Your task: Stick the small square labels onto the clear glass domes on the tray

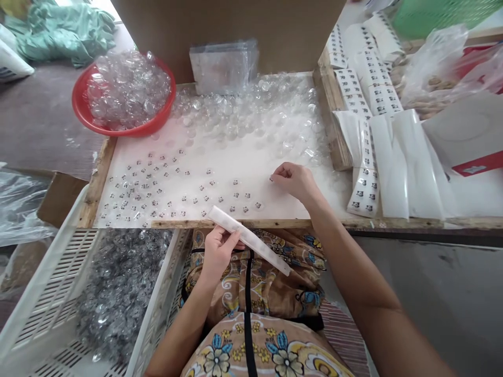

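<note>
Looks down, in the head view, on a white board [223, 162] edged with wood [338, 133]. Grips a white strip [261, 245] in the left hand [218, 250], thumb laid on top and fingers curled beneath, closed about its left part. Slants the strip from the board's near edge, at its far-left end, down to the right over the patterned clothes [251, 298]. Has the right hand [295, 180] low over the right part of the board, thumb and forefinger brought together at a small dark mark; cannot tell whether gripping it or only pressing on it. Shows marked discs [236, 195] strewn over the near left and middle of the board, thickest at left. Shows plain discs [236, 107] massed along the far side and down the right. Has a red bowl [84, 121] on the far left corner, heaped with clear pieces [129, 94]. Shows a wrapped pack [222, 68] at the far edge, before a brown box [251, 21]. Shows printed strips [380, 91] on the right, with white sheets [393, 173] just beside. Includes a green basket [444, 18] at far right, green cloth [65, 31] at far left, and a white crate [51, 267] at near left, holding a pile of dark-flecked pieces [121, 293].
</note>
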`<state>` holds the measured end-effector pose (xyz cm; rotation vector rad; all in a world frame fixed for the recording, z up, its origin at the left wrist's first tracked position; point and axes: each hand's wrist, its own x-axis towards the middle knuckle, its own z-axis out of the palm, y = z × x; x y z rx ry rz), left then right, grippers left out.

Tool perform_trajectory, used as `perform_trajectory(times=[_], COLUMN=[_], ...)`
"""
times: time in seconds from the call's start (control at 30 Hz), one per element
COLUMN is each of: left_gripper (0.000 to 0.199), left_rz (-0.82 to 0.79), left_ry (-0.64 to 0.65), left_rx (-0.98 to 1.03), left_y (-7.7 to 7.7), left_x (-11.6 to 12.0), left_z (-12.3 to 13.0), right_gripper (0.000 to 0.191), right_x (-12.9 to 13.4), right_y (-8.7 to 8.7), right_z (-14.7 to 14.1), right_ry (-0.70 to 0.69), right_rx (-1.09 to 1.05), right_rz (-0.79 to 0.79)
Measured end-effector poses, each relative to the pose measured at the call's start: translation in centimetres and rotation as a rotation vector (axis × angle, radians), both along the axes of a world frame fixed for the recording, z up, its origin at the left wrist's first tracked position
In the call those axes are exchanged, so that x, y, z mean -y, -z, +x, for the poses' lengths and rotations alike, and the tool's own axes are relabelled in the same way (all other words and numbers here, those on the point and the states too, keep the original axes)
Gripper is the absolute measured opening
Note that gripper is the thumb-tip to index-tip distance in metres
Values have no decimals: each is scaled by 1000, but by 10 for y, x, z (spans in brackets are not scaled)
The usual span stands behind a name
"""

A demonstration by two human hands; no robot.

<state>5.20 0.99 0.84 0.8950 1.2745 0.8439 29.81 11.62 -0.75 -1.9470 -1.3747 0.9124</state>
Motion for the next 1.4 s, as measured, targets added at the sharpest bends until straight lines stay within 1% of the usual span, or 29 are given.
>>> perform_trajectory(times=[0.13,0.23,0.33,0.47,0.53,0.57,0.6,0.67,0.73,0.77,0.83,0.87,0.9,0.97,1.03,1.1,1.13,1.2,1.27,1.33,1.4], left_gripper=[29,30,30,27,26,26,26,27,31,32,34,35,37,42,46,50,52,53,50,44,34], left_rz=[-6,-10,-13,-12,-15,-21,-31,-68,-110,-125,-138,-144,-153,-182,-223,-269,-290,-308,-287,-206,-84], left_ry=[-1,-8,-23,-33,-29,-27,-32,-62,-118,-147,-178,-175,-163,-124,-87,-60,-50,-33,17,48,28], left_rx=[-2,13,22,21,36,52,75,159,289,364,525,604,674,760,773,768,765,748,696,573,395], left_y=[-1,0,0,1,2,3,3,4,4,3,4,4,5,6,8,8,8,6,4,1,-2], left_x=[0,0,0,-1,0,0,0,0,-1,-1,-2,-2,-2,-2,-1,0,0,1,1,-1,-3], left_z=[0,0,1,2,1,-1,-3,-9,-16,-20,-26,-28,-29,-28,-25,-21,-19,-17,-18,-23,-28], right_gripper=[5,4,6,15,16,16,16,25,35,35,30,28,28,32,35,32,29,21,16,12,11], right_x=[-1,-1,2,3,-1,-4,-7,-13,-14,-13,-7,-3,2,11,18,21,21,21,20,22,26], right_y=[-4,-2,3,6,6,5,5,3,1,0,-6,-11,-17,-31,-46,-57,-60,-60,-54,-46,-39], right_z=[-2,-4,-12,-41,-60,-69,-77,-87,-91,-91,-88,-86,-85,-84,-87,-91,-93,-94,-93,-90,-86], right_ry=[-19,-35,-95,-200,-270,-306,-336,-370,-372,-366,-365,-388,-437,-592,-759,-883,-937,-1020,-1022,-933,-824], right_rx=[25,59,173,392,431,427,412,369,335,321,261,197,112,-74,-194,-235,-249,-291,-358,-446,-522], right_rz=[-5,10,72,218,244,232,209,167,155,164,224,272,326,416,473,510,519,499,429,324,223])
